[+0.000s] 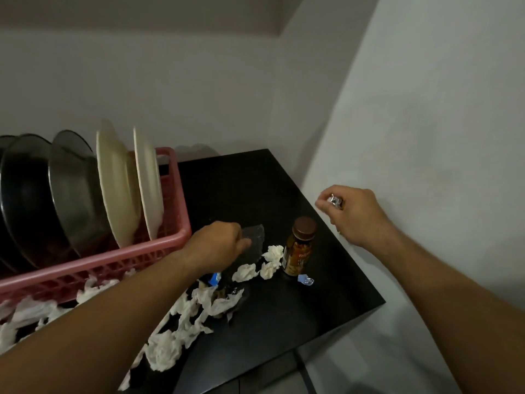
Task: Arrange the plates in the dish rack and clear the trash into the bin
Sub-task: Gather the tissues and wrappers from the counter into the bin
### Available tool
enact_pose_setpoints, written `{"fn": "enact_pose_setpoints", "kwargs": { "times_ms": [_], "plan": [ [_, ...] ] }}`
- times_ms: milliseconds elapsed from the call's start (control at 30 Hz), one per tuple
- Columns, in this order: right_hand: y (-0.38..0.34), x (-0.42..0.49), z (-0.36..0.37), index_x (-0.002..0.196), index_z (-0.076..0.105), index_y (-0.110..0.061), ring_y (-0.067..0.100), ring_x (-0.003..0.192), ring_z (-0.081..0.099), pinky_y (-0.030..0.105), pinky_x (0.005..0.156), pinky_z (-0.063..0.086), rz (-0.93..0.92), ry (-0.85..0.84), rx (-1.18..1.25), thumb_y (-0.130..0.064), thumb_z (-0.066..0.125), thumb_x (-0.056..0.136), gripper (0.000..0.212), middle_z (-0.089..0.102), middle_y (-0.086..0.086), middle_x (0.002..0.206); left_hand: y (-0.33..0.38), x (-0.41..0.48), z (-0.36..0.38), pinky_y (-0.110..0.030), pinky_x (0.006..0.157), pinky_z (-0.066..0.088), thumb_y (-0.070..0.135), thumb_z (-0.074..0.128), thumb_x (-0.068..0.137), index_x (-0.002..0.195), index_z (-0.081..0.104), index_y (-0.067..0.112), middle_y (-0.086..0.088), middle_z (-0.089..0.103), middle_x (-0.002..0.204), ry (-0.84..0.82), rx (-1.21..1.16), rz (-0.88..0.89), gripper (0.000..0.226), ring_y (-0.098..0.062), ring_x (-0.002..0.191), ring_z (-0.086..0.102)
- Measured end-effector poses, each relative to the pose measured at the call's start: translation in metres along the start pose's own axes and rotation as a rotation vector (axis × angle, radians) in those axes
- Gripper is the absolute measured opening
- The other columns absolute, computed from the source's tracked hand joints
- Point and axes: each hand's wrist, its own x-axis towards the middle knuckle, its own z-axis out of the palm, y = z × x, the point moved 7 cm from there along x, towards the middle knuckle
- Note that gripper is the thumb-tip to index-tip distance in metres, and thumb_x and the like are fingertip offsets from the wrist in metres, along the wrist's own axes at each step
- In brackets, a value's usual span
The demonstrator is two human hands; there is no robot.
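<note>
Pinching a small, crinkled silvery wrapper (335, 200) between curled fingers, the right hand (355, 217) hovers over the right edge of the worktop (312, 322), a matt black slab set into a corner of pale walls. The left hand (218, 240) reaches across the middle, its fingers bent down onto a flat, clear plastic scrap (255, 236) and seeming to pinch its near edge. Soft, crumpled white tissues (164, 351) trail diagonally from the near left corner up to an upright amber bottle (299, 245) with a round brown cap; a tiny blue wrapper (305, 279) lies just beside its base. A blue carton (213, 278) is half hidden under the left wrist. To the left sits the pink lattice-plastic dish rack (113, 260), where two cream plates (118, 189) stand on edge, leaning slightly, with dark, shiny round pans (25, 189) ranked behind them toward the left.
</note>
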Motion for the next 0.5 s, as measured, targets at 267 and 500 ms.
{"fn": "enact_pose_setpoints", "kwargs": {
  "times_ms": [267,500],
  "plan": [
    [-0.006,-0.025,0.021,0.075,0.061,-0.032,0.008,0.066,0.058,0.024,0.054,0.040,0.049,-0.031,-0.054,-0.051,0.059,0.091,0.025,0.061,-0.009,0.070,0.002,-0.013,0.048,-0.030,0.069,0.042,0.051,0.060,0.085,0.098,0.060,0.024,-0.003,0.064,0.108,-0.029,0.217,0.009,0.030,-0.023,0.096,0.062],
    [0.004,-0.036,0.012,0.074,0.061,-0.026,0.012,0.063,0.059,0.026,0.054,0.041,0.076,0.049,-0.051,-0.049,0.059,0.092,0.030,0.061,-0.004,0.065,0.012,-0.006,0.023,-0.025,0.067,0.045,0.035,0.058,0.091,0.087,0.050,0.025,0.004,0.053,0.096,0.042,-0.033,0.134,0.014,-0.010,0.080,0.054]
  ]
}}
